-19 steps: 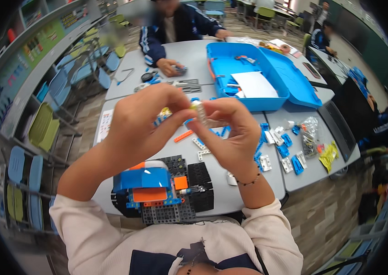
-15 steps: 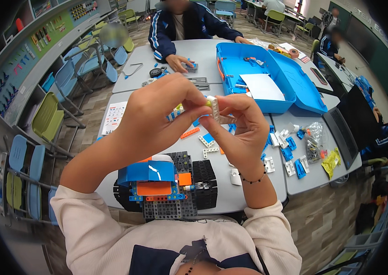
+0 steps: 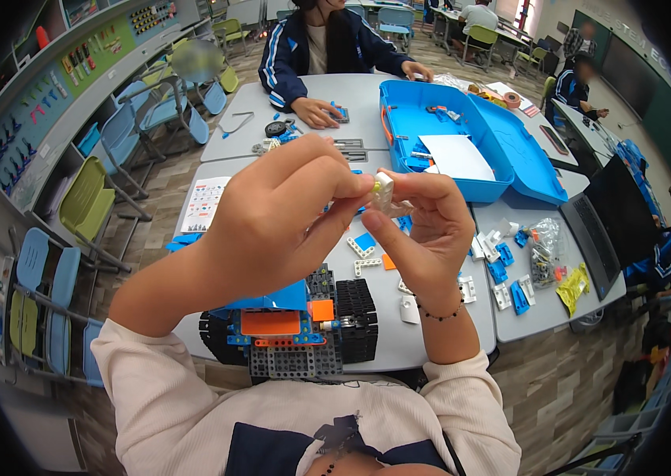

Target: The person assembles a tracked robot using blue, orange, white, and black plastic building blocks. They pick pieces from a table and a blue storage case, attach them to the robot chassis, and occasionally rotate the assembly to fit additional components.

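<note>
My left hand pinches a small yellow-green connector pin between thumb and fingers. It meets a white building piece, which the thumb and fingers of my right hand grip. How deep the pin sits in the piece is hidden by my fingertips. Both hands are raised above the table. Beneath them, near my body, stands a tracked building-kit model with black treads, orange plates and a blue panel; my left forearm and hand cover part of it. White beam pieces lie on the table beyond it.
Across the table a person's hand rests by a small grey-blue assembly. A blue case lies open at the back right. Loose blue and white parts, a bag of small parts, a yellow packet and a laptop are right. A printed sheet lies left.
Both hands have shifted slightly to the right, and the white piece has turned between my fingers. The view has moved a little. The person opposite has moved their hand on the small assembly.
</note>
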`<state>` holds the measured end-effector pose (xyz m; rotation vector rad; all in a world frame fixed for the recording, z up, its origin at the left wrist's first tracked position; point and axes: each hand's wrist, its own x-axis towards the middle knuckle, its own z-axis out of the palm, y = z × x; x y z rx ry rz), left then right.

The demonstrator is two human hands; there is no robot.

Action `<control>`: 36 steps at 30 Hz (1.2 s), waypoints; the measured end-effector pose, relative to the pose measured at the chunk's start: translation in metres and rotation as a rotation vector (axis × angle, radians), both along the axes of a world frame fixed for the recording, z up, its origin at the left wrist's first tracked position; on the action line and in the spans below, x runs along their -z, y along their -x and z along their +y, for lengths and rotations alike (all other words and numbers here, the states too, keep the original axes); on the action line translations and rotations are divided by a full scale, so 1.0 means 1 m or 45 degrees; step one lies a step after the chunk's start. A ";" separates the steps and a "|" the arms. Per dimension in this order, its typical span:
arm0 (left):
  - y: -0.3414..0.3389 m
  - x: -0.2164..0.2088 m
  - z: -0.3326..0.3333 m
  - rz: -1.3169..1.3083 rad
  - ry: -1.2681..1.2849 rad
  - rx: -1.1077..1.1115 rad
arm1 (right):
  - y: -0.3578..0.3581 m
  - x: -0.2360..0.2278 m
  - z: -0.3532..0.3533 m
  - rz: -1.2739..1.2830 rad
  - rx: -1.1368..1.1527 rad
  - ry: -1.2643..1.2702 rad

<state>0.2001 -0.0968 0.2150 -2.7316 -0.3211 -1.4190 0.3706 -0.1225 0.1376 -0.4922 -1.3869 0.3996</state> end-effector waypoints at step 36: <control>0.053 0.009 0.029 0.078 0.817 0.198 | 0.018 0.000 -0.010 -0.083 -0.108 -0.378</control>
